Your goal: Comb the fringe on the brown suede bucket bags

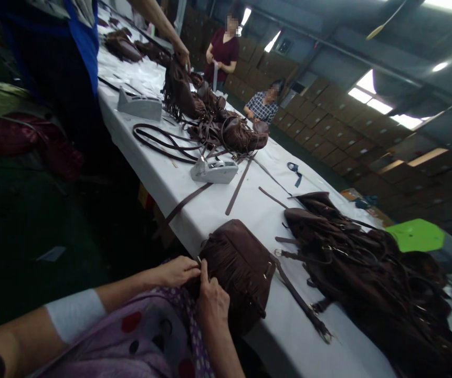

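Work on the fringed bag (239,257) at the edge of the bench (308,336) looks unfinished — left hand (180,271) pinching a slim piece (199,260) beside it, right hand (213,296) index extended (its grip I cannot tell). Brown bags (351,257) lie heaped alongside, their stage unclear.

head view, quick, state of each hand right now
Left hand: curled by the brown fringed bag; cannot tell whether it holds anything.
Right hand: index finger extended, at the bag; grip cannot be told.

Your two hands (213,302) are at the nearest brown bag (247,260); beyond it you have two tape dispensers (216,172) and three other people (224,52).
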A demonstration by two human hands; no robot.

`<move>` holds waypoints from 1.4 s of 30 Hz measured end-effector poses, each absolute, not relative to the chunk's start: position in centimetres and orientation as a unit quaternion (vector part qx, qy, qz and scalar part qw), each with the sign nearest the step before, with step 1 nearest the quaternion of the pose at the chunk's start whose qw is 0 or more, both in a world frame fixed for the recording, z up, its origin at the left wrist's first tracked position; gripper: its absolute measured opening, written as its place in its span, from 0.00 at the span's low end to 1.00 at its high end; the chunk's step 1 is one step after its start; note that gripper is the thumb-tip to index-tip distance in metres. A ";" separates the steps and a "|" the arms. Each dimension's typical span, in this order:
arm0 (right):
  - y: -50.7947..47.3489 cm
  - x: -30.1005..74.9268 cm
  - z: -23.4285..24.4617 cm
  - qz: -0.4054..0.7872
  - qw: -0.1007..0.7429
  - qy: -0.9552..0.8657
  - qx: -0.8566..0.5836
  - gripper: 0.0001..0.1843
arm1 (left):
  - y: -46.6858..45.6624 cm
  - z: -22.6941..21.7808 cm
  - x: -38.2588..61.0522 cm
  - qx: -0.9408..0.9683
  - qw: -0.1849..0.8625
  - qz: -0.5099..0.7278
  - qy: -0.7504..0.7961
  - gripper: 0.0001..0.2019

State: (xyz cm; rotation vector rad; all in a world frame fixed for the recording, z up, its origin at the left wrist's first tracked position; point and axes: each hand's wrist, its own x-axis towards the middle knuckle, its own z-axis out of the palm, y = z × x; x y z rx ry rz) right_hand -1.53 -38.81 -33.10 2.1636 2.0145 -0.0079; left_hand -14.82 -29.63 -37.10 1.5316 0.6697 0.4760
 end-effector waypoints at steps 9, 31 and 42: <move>-40.3 1.2 -33.4 -0.117 0.002 0.741 0.662 0.23 | -28.3 -35.1 -15.4 0.690 0.631 0.154 0.318 0.17; -44.3 0.0 -32.1 -0.055 -0.002 0.764 0.643 0.25 | -25.6 -32.4 0.3 0.341 0.747 0.334 0.463 0.21; -42.9 2.4 -30.7 -0.158 -0.218 0.677 0.685 0.18 | -24.5 -30.8 -2.3 0.379 0.852 0.148 0.330 0.25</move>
